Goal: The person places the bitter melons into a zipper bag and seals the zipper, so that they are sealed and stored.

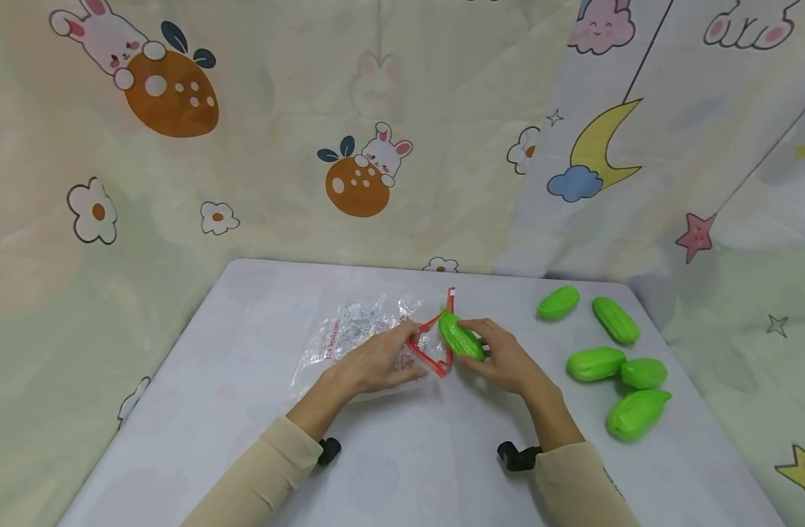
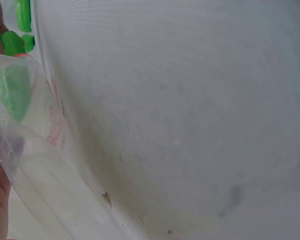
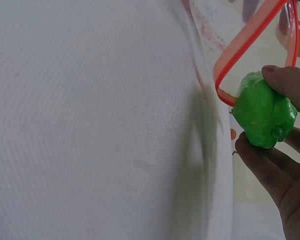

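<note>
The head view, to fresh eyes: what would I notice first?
Probably the bright green, ridged piece at the red-edged mouth of the clear plastic bag, held by the fingers of the right hand. Five similar green pieces lie at the right of the white table; behind it hangs cloth printed with cartoon rabbits.

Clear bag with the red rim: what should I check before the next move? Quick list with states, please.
1. Gourd secured: ok, the right hand grips the green ridged gourd between thumb and fingers.
2. Bag steadied: ok, the left hand holds the clear bag near its mouth.
3. Mouth open: ok, the red rim stands spread apart.
4. Gourd fully inside: not ok, its near end is outside.
5. Loose gourds apart from bag: ok, five lie to the right.
</note>
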### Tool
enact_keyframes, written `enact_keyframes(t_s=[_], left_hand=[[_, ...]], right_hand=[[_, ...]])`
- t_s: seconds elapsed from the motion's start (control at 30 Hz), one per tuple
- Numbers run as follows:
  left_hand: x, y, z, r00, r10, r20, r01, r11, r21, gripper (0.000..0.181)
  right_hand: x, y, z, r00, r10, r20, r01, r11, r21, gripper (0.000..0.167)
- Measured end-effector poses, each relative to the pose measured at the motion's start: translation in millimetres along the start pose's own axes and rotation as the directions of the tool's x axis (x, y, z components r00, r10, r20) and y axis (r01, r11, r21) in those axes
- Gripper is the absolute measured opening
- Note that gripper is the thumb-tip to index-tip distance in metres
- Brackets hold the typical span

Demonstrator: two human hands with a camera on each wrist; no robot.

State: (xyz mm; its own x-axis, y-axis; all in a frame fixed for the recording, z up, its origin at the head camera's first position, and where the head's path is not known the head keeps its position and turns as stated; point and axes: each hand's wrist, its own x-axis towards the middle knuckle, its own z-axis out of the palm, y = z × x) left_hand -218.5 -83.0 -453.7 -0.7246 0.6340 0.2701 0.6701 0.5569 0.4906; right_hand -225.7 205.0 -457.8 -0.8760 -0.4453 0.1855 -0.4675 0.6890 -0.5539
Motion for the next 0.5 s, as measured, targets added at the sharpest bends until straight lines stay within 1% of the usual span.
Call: enact_keyframes(t_s=[0.17,0.33,0.5], left_hand=[[0.4,1.7,-0.4,1.0,-0.005,0.023,0.004,1.0,0.012,0.052],[1.2,2.3,0.6,0.999,0.006,0.041,-0.008,0.999,0.041,0.052],[1.7,1.7,1.5,0.999,0.015,0.038,-0.018,0.998,0.055,0.053]], right_hand=[[3.1,-3,1,0.999,0.042,-0.005,-0.042,0.999,0.01,0.061],[8.4,-6,4,0.999,0.031,-0.041,-0.031,1.0,0.001,0.055],[10.5,-6,7,0.996,0.024,-0.081,-0.025,1.0,-0.014,0.051]])
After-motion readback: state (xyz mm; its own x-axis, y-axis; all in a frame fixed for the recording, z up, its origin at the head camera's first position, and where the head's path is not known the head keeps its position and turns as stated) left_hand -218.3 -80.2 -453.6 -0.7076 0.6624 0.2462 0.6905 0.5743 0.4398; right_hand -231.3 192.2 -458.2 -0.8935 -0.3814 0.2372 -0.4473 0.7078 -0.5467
